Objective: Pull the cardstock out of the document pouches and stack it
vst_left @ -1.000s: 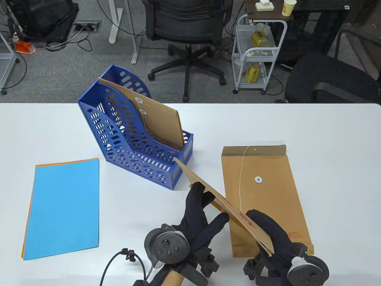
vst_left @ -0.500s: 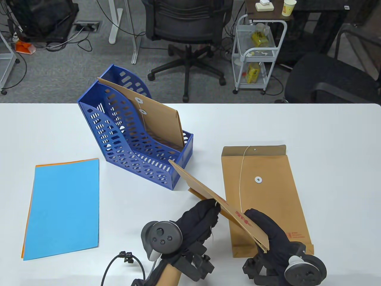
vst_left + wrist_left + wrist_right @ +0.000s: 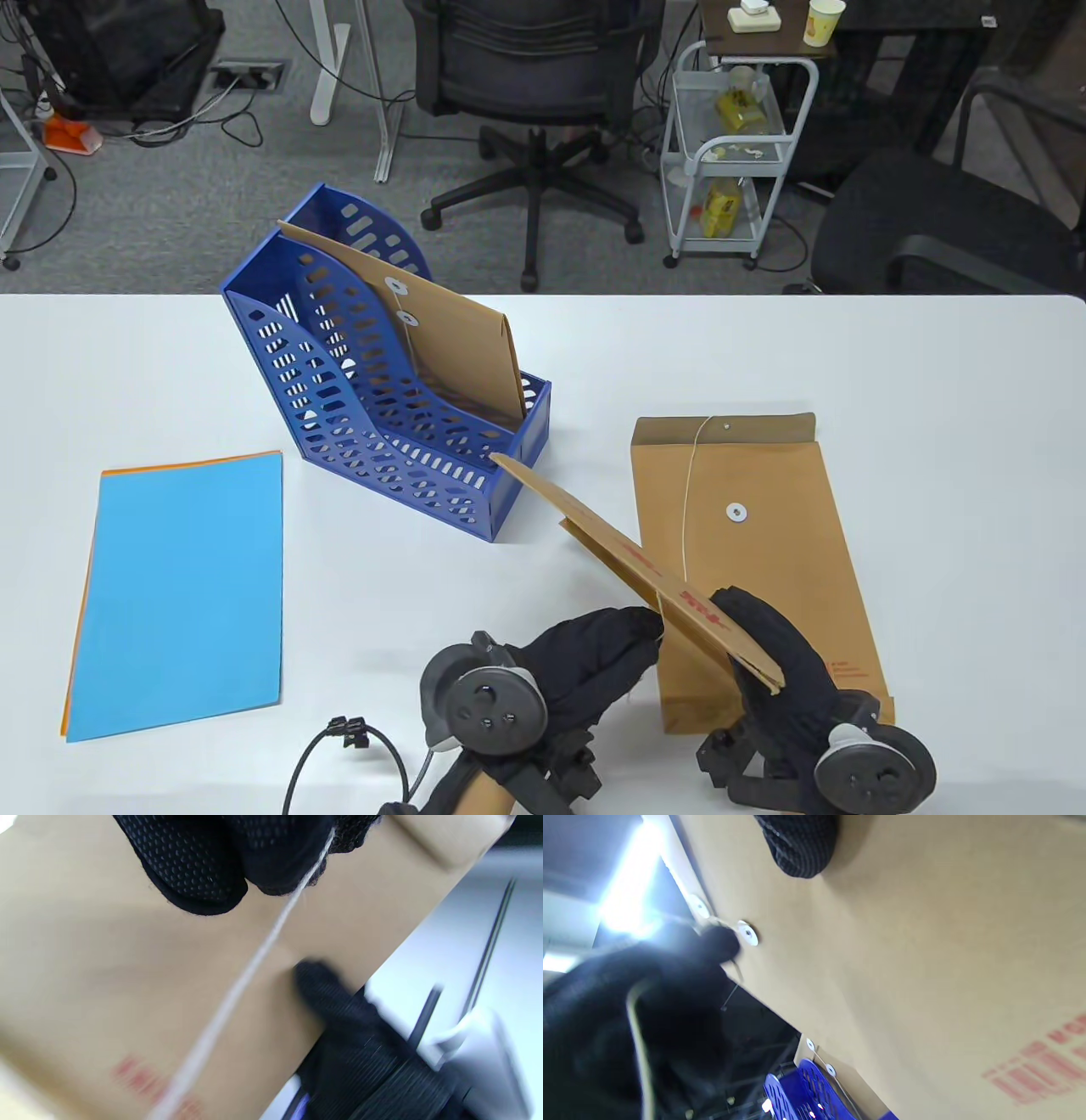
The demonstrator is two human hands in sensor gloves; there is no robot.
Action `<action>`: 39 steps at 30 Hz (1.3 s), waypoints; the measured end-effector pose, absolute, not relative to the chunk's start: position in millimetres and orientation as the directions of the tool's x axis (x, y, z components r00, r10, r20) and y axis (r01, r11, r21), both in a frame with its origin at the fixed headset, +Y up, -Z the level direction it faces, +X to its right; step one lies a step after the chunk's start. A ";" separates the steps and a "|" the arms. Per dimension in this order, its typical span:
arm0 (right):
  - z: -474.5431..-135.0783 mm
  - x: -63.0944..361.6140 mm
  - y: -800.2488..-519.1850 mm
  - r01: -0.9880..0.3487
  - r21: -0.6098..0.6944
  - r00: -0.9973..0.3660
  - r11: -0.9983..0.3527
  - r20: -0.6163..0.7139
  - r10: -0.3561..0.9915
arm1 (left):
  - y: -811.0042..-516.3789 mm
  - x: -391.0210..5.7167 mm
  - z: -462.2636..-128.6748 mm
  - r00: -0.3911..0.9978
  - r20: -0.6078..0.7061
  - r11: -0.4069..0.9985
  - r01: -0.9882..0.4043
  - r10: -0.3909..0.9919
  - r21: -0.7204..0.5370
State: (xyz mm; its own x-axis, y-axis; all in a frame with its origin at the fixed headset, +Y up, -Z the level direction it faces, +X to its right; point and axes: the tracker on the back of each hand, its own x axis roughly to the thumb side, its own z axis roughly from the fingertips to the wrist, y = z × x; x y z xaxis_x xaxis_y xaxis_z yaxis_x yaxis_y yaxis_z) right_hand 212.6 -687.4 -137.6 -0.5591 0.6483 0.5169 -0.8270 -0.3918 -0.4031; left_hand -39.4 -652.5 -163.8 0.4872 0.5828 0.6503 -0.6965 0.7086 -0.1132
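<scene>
Right hand point(image 3: 776, 658), black sensor glove: grips the near end of a brown kraft-paper document pouch with red print point(image 3: 628, 564), held tilted on edge above the table, its far corner pointing away and to the left of both hands. Left hand point(image 3: 594, 658), black sensor glove: fingertips closed in a pinch on the pouch's thin white closure string point(image 3: 254, 955), touching the pouch's left face; the left wrist view shows the string running taut from the fingers point(image 3: 203, 870) across the brown paper. Second flat brown kraft pouch with string and white washer point(image 3: 747, 543): lying on the white table point(image 3: 933, 424), under and beyond the right hand. Stack of blue cardstock sheets over an orange one point(image 3: 182, 594): flat, well to the left of the left hand. Blue perforated plastic magazine file rack point(image 3: 382, 407): beyond the left hand, holding a third upright brown pouch point(image 3: 450, 340).
</scene>
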 end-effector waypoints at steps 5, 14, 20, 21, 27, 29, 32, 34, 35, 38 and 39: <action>-138.2 217.3 -687.6 -0.866 -0.370 -0.493 -0.335 0.529 0.691 | -662.2 -55.8 -177.2 0.587 0.479 0.659 -0.752 0.653 0.024; -135.6 219.0 -686.9 -0.814 -0.427 -0.577 -0.395 0.506 0.642 | -661.9 -105.5 -176.7 0.567 0.350 0.423 -0.809 0.746 0.408; -129.6 214.1 -681.8 -0.726 -0.514 -0.685 -0.457 0.477 0.552 | -632.6 -92.4 -144.2 0.708 0.598 0.414 -0.706 0.377 0.575; -128.9 213.0 -681.3 -0.718 -0.522 -0.692 -0.460 0.473 0.545 | -625.4 -85.3 -132.4 0.751 0.613 0.417 -0.653 0.247 0.632; -128.8 211.0 -681.0 -0.717 -0.517 -0.696 -0.467 0.486 0.529 | -615.9 -35.3 -105.6 0.749 0.657 0.640 -0.465 -0.084 0.612; -128.4 210.9 -680.4 -0.719 -0.515 -0.694 -0.467 0.496 0.522 | -621.4 -22.4 -109.9 0.750 0.660 0.736 -0.421 -0.046 0.530; -126.9 211.3 -679.0 -0.720 -0.514 -0.694 -0.467 0.514 0.504 | -623.6 -22.4 -118.5 0.766 0.642 0.727 -0.463 0.039 0.507; -126.4 211.4 -678.2 -0.721 -0.515 -0.693 -0.464 0.521 0.499 | -620.3 -30.6 -118.0 0.750 0.652 0.678 -0.538 0.113 0.501; -126.6 212.1 -678.2 -0.725 -0.516 -0.688 -0.457 0.522 0.503 | -616.7 -36.1 -117.1 0.743 0.653 0.652 -0.569 0.147 0.501; -126.5 211.6 -678.0 -0.722 -0.511 -0.692 -0.467 0.532 0.488 | -604.3 -52.4 -114.2 0.740 0.652 0.603 -0.600 0.167 0.526; -126.2 211.2 -677.7 -0.713 -0.516 -0.701 -0.474 0.532 0.475 | -601.0 -55.8 -113.6 0.743 0.649 0.605 -0.595 0.164 0.529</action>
State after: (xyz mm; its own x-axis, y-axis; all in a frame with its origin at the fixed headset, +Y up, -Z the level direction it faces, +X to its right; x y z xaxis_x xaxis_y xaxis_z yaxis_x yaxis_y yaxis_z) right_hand 211.2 -677.7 -126.2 -0.7011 0.4748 0.5320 -0.7130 -0.4742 -0.5165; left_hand -55.8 -601.0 -113.6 0.7430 0.1635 0.6491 -0.5950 0.6054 0.5286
